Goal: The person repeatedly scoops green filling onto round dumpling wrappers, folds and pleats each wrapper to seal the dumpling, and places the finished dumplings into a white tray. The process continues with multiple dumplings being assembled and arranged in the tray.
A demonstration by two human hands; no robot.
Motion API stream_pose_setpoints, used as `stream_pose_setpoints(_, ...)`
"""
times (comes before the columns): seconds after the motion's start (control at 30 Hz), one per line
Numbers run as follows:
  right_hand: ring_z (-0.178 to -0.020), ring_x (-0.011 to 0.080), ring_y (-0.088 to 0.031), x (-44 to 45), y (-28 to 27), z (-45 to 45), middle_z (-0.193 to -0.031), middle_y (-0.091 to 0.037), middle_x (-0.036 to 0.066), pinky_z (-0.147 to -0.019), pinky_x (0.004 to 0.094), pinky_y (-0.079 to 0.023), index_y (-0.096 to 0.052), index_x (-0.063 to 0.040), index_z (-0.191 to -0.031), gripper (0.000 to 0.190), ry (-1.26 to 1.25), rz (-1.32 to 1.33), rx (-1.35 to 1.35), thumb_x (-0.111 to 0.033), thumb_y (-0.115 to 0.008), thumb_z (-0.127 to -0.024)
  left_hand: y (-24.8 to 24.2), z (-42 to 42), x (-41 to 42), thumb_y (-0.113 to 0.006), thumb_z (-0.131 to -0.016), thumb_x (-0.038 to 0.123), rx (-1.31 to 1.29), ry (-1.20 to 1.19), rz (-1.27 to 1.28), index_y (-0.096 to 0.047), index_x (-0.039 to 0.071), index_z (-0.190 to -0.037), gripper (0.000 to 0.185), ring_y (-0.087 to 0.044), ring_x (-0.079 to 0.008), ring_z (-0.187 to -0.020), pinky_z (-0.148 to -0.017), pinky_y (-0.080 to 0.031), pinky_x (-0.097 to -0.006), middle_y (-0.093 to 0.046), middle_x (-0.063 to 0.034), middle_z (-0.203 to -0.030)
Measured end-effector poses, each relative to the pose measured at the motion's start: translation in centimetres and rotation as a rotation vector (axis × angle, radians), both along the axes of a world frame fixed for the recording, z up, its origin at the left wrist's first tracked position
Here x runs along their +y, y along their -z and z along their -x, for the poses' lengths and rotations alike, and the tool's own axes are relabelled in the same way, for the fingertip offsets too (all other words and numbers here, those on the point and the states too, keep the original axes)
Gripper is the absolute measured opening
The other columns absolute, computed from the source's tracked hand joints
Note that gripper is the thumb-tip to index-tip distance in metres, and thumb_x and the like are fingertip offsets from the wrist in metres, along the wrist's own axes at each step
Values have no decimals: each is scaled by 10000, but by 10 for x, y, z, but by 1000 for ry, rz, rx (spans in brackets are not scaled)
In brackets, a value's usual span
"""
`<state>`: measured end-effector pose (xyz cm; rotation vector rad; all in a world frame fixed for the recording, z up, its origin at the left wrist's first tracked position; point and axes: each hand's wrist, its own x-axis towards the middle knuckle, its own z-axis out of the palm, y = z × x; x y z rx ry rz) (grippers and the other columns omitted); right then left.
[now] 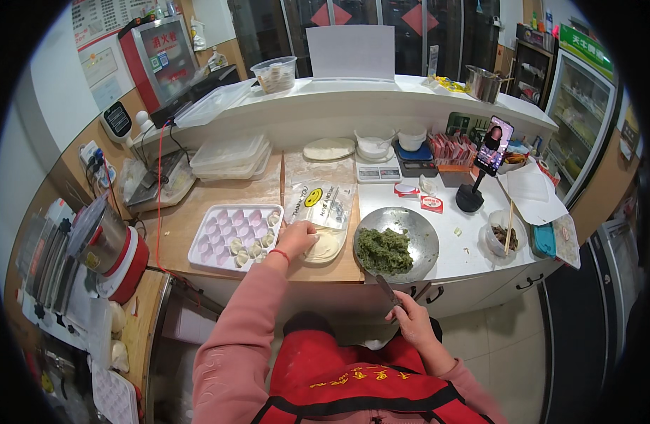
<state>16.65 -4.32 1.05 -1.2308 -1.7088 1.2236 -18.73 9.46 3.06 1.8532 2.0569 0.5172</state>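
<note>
My left hand reaches over the left edge of a stack of round dough wrappers, its fingertips at the stack; whether they pinch a wrapper I cannot tell. A printed plastic bag covers the rear of the stack. To the left, a pale compartment tray holds several dumplings along its right and front part. My right hand grips a flat metal spreading tool below the front rim of a metal bowl. Chopped green filling is heaped in the bowl's left part.
At right are chopsticks in a plastic tub and a phone on a stand. Behind are a kitchen scale, stacked plastic lids and a dough round. A red cable hangs over the left counter, near a lidded appliance.
</note>
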Motion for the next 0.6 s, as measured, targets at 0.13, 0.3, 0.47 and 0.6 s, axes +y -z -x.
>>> stream_pose_setpoints(0.13, -771, 197, -699, 1, 2, 0, -794, -714, 85, -751, 309, -521, -549, -75, -1329, 384, 2, -8, -12, -77, -493, -949, -4, -2, -11, -761, -758, 223, -144, -37, -104, -703, 79, -975, 267, -671, -248, -897, -907, -466, -425, -702, -106, -871)
stream_pose_setpoints(0.3, -772, 197, -703, -2, 3, 0, -800, -712, 94, -743, 317, -527, -553, -75, -1330, 378, -2, -8, 1, -77, -497, -956, 3, -6, -30, -765, -738, 111, -444, -105, -243, -717, 21, -965, 249, -672, -199, -847, -777, -544, -304, -670, -91, -849)
stream_pose_setpoints(0.47, -764, 194, -706, -4, 1, -2, -804, -701, 102, -731, 319, -530, -575, -114, -1333, 375, 11, -3, -52, -90, -509, -964, 8, -14, -45, -741, -794, 53, -595, -147, -314, -719, -19, -937, 162, -667, -135, -820, -757, -538, -269, -703, -78, -873)
stream_pose_setpoints(0.6, -745, 173, -696, -4, 2, -5, -796, -692, 93, -707, 307, -521, -599, -147, -1325, 368, 37, -7, -44, -115, -527, -966, 7, -30, -62, -666, -875, 36, -913, -34, -471, -643, -5, -1017, 149, -654, -130, -914, -788, -526, -266, -686, -107, -1043)
